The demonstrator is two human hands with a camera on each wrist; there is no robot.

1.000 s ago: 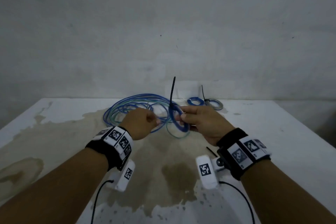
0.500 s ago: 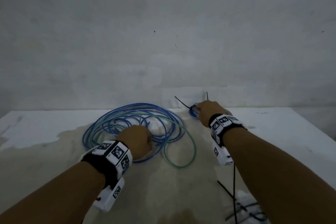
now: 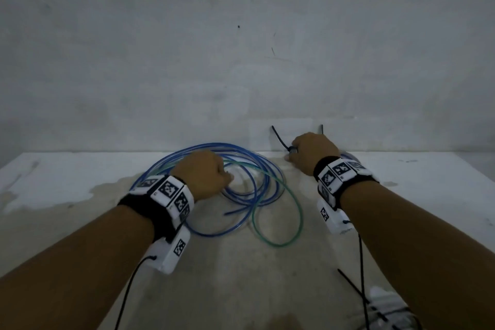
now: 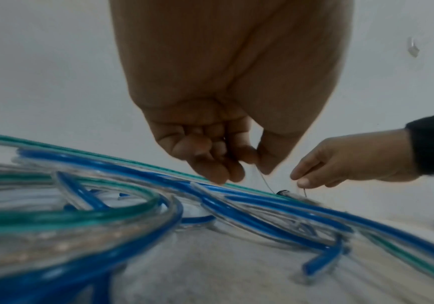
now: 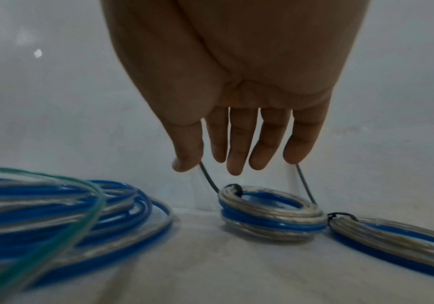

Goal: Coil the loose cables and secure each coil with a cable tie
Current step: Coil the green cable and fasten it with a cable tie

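Reaching to the far edge of the stained white table [image 3: 80, 222], the right hand [image 3: 313, 151] hangs over a small tied coil [image 5: 272, 216] of blue and clear cable. In the right wrist view its fingers [image 5: 241, 144] point down, fairly straight and spread, just above the coil; the thumb tip touches the black tail of the cable tie [image 5: 209, 179] that binds the coil, but whether the thumb and forefinger actually pinch it cannot be told. A second tied coil [image 5: 392, 240] lies just beside the first, to its right, touching or nearly touching it, with its own tie tail [image 5: 305, 185] rising behind the little finger.

The left hand [image 3: 203, 177] sits over the big loose bundle of blue cables [image 3: 241, 158] — wide loops spread on the table's middle, with a green cable [image 3: 292, 211] looping out toward the person. In the left wrist view its fingers [image 4: 205, 156] are curled inward, thumb against forefinger, just above the strands; a thin clear line seems to run down from the pinch, though blur leaves that uncertain.

Black spare cable ties [image 3: 356, 289] lie on a white patch at the near right corner — partly covered by the right forearm.
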